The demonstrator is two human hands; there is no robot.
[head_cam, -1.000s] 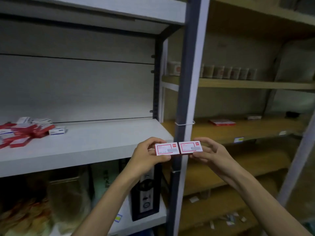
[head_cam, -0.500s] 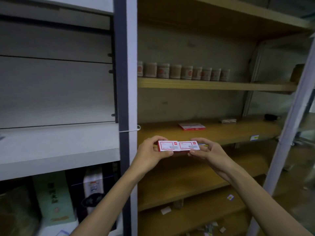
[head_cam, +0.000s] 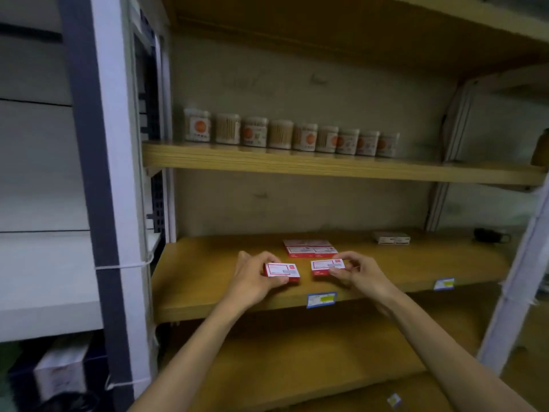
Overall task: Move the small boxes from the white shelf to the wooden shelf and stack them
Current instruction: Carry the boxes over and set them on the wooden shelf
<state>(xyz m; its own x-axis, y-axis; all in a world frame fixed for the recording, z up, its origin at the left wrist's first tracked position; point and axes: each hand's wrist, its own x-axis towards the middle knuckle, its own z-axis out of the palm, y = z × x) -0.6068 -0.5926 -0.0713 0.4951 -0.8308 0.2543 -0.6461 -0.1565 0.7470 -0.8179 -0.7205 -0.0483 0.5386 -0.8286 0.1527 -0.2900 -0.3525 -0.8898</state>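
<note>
My left hand (head_cam: 255, 278) grips one small red-and-white box (head_cam: 281, 271) and my right hand (head_cam: 359, 270) grips another small box (head_cam: 326, 266), a short gap between them. Both boxes are over the front middle of the wooden shelf (head_cam: 208, 281); whether they touch the board I cannot tell. Just behind them a flat group of the same boxes (head_cam: 309, 248) lies on the shelf. The white shelf (head_cam: 41, 278) is at the left edge, with no boxes in sight on the visible part.
A white and dark upright post (head_cam: 101, 185) separates the two shelves. Two pale boxes (head_cam: 391, 238) and a dark object (head_cam: 490, 235) lie at the back right. Several round jars (head_cam: 285, 134) line the upper wooden shelf. Blue price tags (head_cam: 321, 300) hang on the front edge.
My view has swung right from the white shelf to the wooden one. Both hands carried the boxes forward over the wooden shelf, and the two boxes, held together before, are now apart.
</note>
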